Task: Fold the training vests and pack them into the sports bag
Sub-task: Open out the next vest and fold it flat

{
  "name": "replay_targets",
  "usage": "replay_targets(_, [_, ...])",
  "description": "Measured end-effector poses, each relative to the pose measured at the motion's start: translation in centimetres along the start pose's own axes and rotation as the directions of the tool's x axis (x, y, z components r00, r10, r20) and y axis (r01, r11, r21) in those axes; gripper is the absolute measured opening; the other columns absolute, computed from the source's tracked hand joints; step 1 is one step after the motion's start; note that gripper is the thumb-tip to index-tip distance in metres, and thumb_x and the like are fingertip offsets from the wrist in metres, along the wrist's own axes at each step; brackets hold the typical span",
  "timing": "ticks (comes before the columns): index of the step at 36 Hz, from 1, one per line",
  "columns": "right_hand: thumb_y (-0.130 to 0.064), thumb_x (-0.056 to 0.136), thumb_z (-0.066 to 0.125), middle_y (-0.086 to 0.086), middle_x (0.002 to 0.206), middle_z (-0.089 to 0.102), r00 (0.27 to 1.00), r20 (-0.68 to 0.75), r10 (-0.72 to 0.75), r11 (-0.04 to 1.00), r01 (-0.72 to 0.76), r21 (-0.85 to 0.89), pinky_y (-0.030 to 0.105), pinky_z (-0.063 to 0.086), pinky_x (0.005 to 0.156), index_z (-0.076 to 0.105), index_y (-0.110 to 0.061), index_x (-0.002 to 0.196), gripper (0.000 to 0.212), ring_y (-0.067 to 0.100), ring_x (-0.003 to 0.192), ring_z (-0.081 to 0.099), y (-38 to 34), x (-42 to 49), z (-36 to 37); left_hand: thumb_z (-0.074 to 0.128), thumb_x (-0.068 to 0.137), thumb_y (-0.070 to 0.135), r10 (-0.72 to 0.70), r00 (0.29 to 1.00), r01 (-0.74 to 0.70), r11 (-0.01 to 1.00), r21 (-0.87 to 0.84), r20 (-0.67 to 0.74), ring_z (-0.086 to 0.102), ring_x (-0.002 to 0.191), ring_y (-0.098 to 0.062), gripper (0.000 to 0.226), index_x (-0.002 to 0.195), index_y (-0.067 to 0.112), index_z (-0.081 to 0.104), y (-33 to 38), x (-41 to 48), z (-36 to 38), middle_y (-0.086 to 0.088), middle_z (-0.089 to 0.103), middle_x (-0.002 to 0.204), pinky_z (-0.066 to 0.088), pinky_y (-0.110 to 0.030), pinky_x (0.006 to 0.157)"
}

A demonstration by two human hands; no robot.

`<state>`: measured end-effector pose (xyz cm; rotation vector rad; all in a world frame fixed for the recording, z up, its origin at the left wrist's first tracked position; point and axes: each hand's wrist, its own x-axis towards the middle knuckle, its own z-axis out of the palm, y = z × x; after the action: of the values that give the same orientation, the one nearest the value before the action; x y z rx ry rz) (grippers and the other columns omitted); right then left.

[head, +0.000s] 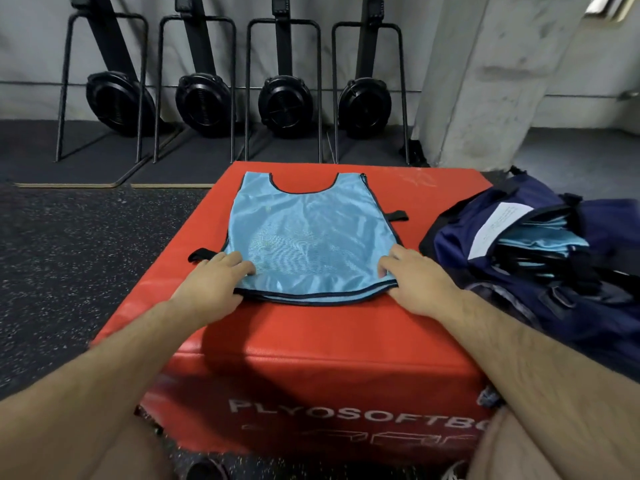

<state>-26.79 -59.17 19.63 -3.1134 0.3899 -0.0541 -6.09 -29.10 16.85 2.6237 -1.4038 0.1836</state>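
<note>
On the speckled floor at far left, four upright rowing machines stand in a row against the grey wall. Centre: a red foam box carries the light blue vest, spread flat on its top face with the neck opening away from the person and the hem nearest. A black side strap projects from the vest's left edge, just beside the left hand. The left hand lies on the near left corner of the vest, fingers bent over the cloth and thumb at the hem. It appears to pinch the corner, though the thumb tip is partly hidden. The right hand takes the near right corner in the same way, fingers curled on the cloth and thumb along the hem. The two hands are well apart, a vest's width between them. A second strap projects from the right edge. Right: a navy sports bag lies open on the box's right side, near the right hand but not touching it. Inside it lie folded blue vests beside a white label. A concrete pillar rises behind the bag.
</note>
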Motion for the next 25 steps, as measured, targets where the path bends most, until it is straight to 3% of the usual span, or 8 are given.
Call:
replay_targets(4, [-0.031, 0.091, 0.058, -0.004, 0.107, 0.047, 0.999, -0.021, -0.043, 0.999, 0.043, 0.007, 0.034, 0.040, 0.084, 0.058, -0.024, 0.109, 0.019, 0.022, 0.104, 0.049, -0.2, -1.7, 0.7, 0.066, 0.071, 0.015, 0.090, 0.993, -0.087, 0.996, 0.034, -0.080, 0.054, 0.095, -0.030, 0.042, 0.112, 0.014, 0.068, 0.9, -1.3, 0.0, -0.002, 0.055, 0.102, 0.045, -0.039, 0.074])
replay_targets(8, [-0.032, 0.092, 0.056, -0.001, 0.110, 0.050, 0.990, -0.046, -0.135, 0.991, 0.134, -0.018, 0.039, 0.044, 0.089, 0.063, -0.020, 0.108, 0.021, 0.022, 0.107, 0.046, -0.2, -2.9, 1.1, 0.062, 0.076, 0.014, 0.060, 0.997, -0.054, 0.989, -0.137, 0.042, 0.054, 0.098, -0.021, 0.041, 0.116, 0.023, 0.058, 1.9, -2.3, -0.5, 0.006, 0.049, 0.108, 0.049, -0.038, 0.081])
replay_targets(11, [-0.027, 0.088, 0.057, -0.003, 0.103, 0.050, 0.988, -0.040, -0.149, 0.989, 0.149, -0.001, 0.038, 0.042, 0.085, 0.058, -0.022, 0.105, 0.018, 0.022, 0.100, 0.048, -0.1, -3.7, 1.0, 0.051, 0.068, 0.022, 0.051, 0.994, -0.033, 0.983, -0.179, 0.096, 0.055, 0.084, -0.022, 0.037, 0.103, 0.032, 0.049, 2.1, -3.0, -0.8, 0.014, 0.046, 0.100, 0.049, -0.039, 0.073])
replay_targets(15, [-0.028, 0.086, 0.054, -0.009, 0.092, 0.049, 0.989, 0.026, -0.146, 0.988, 0.145, 0.045, 0.036, 0.043, 0.078, 0.053, -0.027, 0.096, 0.010, 0.021, 0.090, 0.054, 0.3, -5.1, 1.0, 0.044, 0.064, 0.033, 0.081, 0.980, -0.039, 0.974, -0.222, 0.182, 0.054, 0.077, -0.018, 0.018, 0.081, 0.029, 0.049, 2.2, -3.4, -1.1, 0.009, 0.050, 0.085, 0.048, -0.041, 0.073])
replay_targets(18, [-0.035, 0.083, 0.054, -0.008, 0.087, 0.050, 0.991, 0.037, -0.131, 0.988, 0.128, 0.083, 0.038, 0.048, 0.076, 0.055, -0.028, 0.088, 0.008, 0.019, 0.083, 0.055, 0.3, -5.6, 1.0, 0.037, 0.061, 0.047, 0.095, 0.962, -0.040, 0.977, -0.211, 0.256, 0.054, 0.077, -0.011, 0.029, 0.075, 0.026, 0.051, 2.3, -3.4, -1.0, 0.008, 0.053, 0.080, 0.047, -0.040, 0.075])
replay_targets(25, [-0.032, 0.084, 0.055, -0.009, 0.084, 0.049, 0.985, 0.038, -0.169, 0.983, 0.166, 0.074, 0.037, 0.046, 0.077, 0.055, -0.026, 0.090, 0.008, 0.019, 0.082, 0.054, 0.1, -5.8, 1.2, 0.037, 0.063, 0.052, 0.077, 0.958, -0.019, 0.978, -0.206, 0.276, 0.053, 0.070, -0.009, 0.034, 0.073, 0.024, 0.052, 3.6, -3.2, -1.0, 0.007, 0.057, 0.074, 0.045, -0.034, 0.066])
